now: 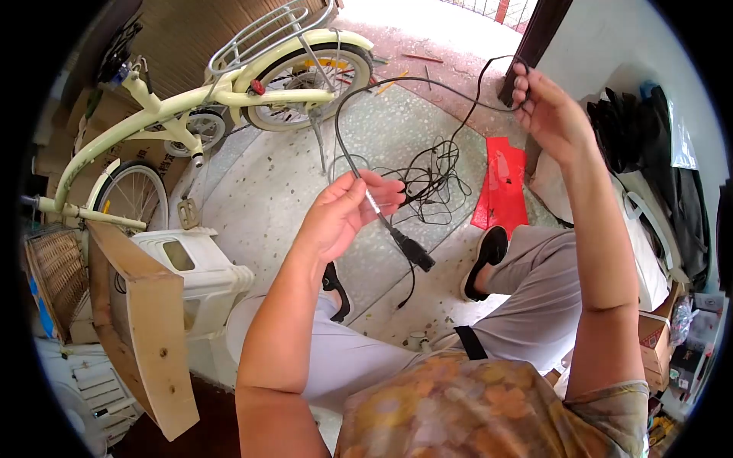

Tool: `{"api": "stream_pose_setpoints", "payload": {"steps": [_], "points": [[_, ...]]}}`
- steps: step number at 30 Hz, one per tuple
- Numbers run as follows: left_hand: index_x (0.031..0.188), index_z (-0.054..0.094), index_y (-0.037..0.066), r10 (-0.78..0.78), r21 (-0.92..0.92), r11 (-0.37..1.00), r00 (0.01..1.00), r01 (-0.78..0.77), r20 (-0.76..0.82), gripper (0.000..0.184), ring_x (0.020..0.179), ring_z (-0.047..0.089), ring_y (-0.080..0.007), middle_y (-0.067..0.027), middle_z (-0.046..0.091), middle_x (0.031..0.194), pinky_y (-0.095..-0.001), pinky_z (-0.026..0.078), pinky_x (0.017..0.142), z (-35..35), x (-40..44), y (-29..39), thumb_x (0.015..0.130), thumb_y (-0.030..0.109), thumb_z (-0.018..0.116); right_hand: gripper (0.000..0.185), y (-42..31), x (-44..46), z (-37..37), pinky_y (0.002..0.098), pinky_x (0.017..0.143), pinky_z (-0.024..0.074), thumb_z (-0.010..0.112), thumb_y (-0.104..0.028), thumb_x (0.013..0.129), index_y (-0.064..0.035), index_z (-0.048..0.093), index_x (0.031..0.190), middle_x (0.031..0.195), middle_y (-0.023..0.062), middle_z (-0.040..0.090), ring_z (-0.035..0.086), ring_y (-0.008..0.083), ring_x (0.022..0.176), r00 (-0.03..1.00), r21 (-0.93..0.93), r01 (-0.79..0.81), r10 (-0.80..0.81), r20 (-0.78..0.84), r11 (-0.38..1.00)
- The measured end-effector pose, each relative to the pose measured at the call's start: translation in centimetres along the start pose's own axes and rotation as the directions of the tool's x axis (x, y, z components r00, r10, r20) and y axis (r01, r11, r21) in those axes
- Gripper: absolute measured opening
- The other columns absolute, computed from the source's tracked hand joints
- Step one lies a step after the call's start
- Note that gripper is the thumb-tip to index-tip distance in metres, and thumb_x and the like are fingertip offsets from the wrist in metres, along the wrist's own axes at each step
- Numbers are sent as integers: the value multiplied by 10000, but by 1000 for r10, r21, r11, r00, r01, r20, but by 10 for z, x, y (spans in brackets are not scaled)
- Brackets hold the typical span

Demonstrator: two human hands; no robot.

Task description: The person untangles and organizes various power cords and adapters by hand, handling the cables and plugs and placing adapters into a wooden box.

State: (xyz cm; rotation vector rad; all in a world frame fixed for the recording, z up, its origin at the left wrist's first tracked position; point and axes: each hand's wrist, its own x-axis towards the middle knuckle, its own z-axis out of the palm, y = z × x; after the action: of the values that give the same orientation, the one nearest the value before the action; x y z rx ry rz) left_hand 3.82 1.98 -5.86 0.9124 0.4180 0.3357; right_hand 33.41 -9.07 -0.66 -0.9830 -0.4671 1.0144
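A black power cord [413, 251] runs in a wide loop between my two hands, its thick connector end hanging down past my left fingers. My left hand [347, 210] holds the cord a little above that connector, near a white label, between thumb and fingers. Raised at the upper right, my right hand [551, 111] pinches another stretch of the cord between thumb and fingertips. From there a length drops to a loose tangle of thin black cables [431, 174] on the floor. A small plug end [402, 304] lies near my feet.
A pale yellow bicycle [221, 95] stands at the left, above a white plastic stool [191, 259] and a wooden piece [160, 336]. Red paper [504, 183] lies on the floor by my right shoe. Black bags [672, 168] and a cardboard box [654, 351] line the right side.
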Motion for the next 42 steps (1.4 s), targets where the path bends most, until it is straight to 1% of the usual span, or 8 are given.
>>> {"api": "stream_pose_setpoints", "payload": {"steps": [4,6,15,25,30,36,40,42], "points": [[978,473,37,19,-20,1000,999,-18,46,219,986,514,-295,-190,519,1064,-408,400,869,1,2,0,879,221,405,202,25,-19,-9,220,675,396,456,-94,842,-9,503,1019,823,20,544,494,96,724,994,28,-51,48,99,998],[968,473,45,59,-34,998,995,-57,81,214,992,509,-302,-190,519,1063,-424,394,870,2,2,1,880,227,402,186,36,-27,-8,217,672,398,459,-85,840,0,510,997,801,29,550,497,100,713,992,-125,-42,56,112,991],[974,481,56,77,-26,997,985,-74,153,220,1020,495,-284,-187,516,1080,-408,373,877,1,6,1,870,243,431,162,65,-35,1,218,707,418,457,-110,846,-33,536,965,813,40,585,547,105,742,942,-360,-234,302,145,903],[955,482,56,52,5,999,991,-53,120,210,955,534,-273,-196,536,1045,-398,393,857,8,6,2,879,240,413,166,81,-40,4,209,699,428,446,-152,866,-26,530,933,803,46,581,553,102,747,865,-382,-307,423,270,872],[959,487,65,55,1,999,999,-55,0,197,878,568,-245,-181,549,1014,-344,466,750,9,4,1,882,229,411,195,89,-41,3,215,690,434,436,-187,875,-25,531,927,808,49,586,557,107,736,860,-380,-336,445,250,862],[947,490,46,50,-89,994,990,-62,-132,206,919,558,-270,-190,551,1010,-360,467,775,4,2,2,867,232,447,243,97,-51,10,229,677,433,469,-240,861,-34,556,957,853,56,597,572,118,746,802,-424,-384,524,287,820],[935,496,39,77,-128,987,980,-101,-184,188,912,563,-263,-193,553,1004,-332,480,759,-1,4,0,871,207,441,302,99,-56,16,232,688,433,483,-258,852,-10,534,1016,943,145,605,598,145,797,719,-238,-502,554,419,831],[920,500,28,102,-109,984,943,-143,-315,173,906,565,-259,-198,552,999,-321,488,752,-2,4,-1,871,182,440,312,98,-57,17,249,715,437,472,-247,857,6,520,1033,992,197,576,601,173,828,716,-217,-481,523,463,850]]}}
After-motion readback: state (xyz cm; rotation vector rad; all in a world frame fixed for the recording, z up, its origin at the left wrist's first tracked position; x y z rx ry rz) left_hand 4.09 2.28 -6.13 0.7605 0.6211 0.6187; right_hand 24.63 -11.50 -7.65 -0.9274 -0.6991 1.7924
